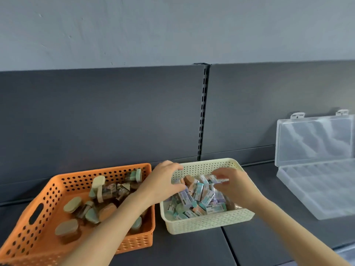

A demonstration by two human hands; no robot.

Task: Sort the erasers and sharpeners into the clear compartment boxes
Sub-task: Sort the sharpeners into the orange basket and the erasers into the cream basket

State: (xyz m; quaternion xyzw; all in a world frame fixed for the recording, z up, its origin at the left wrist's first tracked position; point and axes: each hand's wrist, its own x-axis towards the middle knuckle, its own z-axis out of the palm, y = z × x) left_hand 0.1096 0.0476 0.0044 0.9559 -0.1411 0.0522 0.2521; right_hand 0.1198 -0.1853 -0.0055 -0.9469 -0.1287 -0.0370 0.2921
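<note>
Erasers (199,196) fill the cream basket (211,221) at six o'clock. The right hand (234,185) apparently pinches one. The left hand (163,181) curls over the pile, and I cannot tell whether it grips anything. Best to lift one eraser at a time and carry it to the clear box (317,189) at three o'clock.

The sharpener basket (134,244) sits just left of the eraser basket (209,222); the compartment box (317,196) lies farther right.

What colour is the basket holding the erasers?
Cream, with a woven-look perforated wall; the basket shows best in the head view.
</note>
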